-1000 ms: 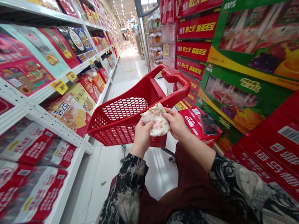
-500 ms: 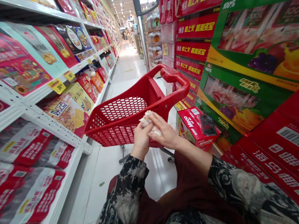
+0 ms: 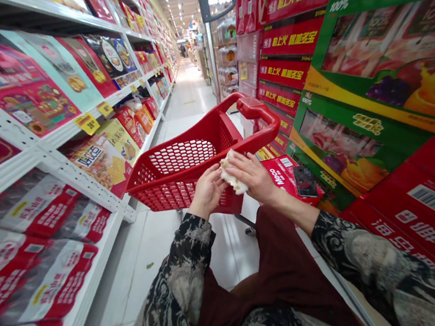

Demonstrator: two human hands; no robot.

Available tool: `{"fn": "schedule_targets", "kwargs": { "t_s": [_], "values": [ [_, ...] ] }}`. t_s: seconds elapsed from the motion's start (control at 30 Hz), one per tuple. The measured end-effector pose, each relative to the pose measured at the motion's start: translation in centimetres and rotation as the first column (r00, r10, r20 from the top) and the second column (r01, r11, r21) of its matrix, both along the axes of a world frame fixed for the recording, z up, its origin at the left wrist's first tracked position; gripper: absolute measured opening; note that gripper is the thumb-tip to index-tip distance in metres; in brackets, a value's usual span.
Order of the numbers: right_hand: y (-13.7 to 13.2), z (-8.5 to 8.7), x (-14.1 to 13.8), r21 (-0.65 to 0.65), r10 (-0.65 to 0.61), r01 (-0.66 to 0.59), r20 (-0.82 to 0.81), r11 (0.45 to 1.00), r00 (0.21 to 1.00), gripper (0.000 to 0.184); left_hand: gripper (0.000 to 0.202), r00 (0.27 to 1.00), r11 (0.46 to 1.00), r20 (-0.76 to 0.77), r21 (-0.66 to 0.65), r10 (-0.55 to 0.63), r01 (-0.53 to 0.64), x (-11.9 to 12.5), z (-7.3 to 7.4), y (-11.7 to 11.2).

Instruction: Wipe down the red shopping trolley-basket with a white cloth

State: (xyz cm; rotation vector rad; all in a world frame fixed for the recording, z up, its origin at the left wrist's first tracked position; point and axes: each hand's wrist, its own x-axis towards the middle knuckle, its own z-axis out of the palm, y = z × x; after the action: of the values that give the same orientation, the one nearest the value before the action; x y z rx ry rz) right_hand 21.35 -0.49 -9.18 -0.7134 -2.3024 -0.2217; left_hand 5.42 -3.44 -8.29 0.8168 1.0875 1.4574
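Note:
My right hand (image 3: 258, 178) is closed on a crumpled white cloth or tissue (image 3: 235, 182) with brownish patches; its exact kind is hard to make out. My left hand (image 3: 207, 190) is just to the left of it, fingers loosely apart and nothing visible in them. Both hands are above the near side of a red plastic shopping cart (image 3: 180, 187), whose handle (image 3: 261, 109) rises at the right. The visible part of the cart's basket shows no goods.
Shelves (image 3: 49, 135) of boxed snacks line the left. Stacked red drink cartons (image 3: 285, 70) and green juice cartons (image 3: 390, 101) stand on the right. A red box (image 3: 283, 167) carries a dark, blurred item (image 3: 304, 180). A grey pole (image 3: 211, 56) rises behind the cart.
The white wad has shifted right with my right hand. My left hand has come off it, its fingers now apart. Both hands were pressed around it before.

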Motion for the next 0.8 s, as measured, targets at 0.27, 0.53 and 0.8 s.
{"fn": "schedule_targets", "kwargs": {
  "t_s": [0.27, 0.53, 0.8],
  "values": [
    [5.1, 0.5, -0.4, 0.088, -0.060, 0.076, -0.177, 0.993, 0.982, 0.035, 0.053, 0.285, 0.898, -0.852, 0.418, 0.440, -0.136, -2.4, -2.6, 1.8],
    [4.1, -2.4, -1.3, 0.016, 0.152, -0.159, -0.398, 0.987, 0.905, 0.024, 0.062, 0.260, 0.934, -0.899, 0.356, 0.354, -0.040, -3.4, -4.1, 2.4],
    [-1.0, 0.2, -4.5, -0.296, -0.033, -0.264, -0.720, 0.918, 0.693, 0.029, 0.023, 0.987, 0.982, -0.011, 0.107, 0.159, -0.157, 1.2, -2.1, 0.6]
  ]
}}
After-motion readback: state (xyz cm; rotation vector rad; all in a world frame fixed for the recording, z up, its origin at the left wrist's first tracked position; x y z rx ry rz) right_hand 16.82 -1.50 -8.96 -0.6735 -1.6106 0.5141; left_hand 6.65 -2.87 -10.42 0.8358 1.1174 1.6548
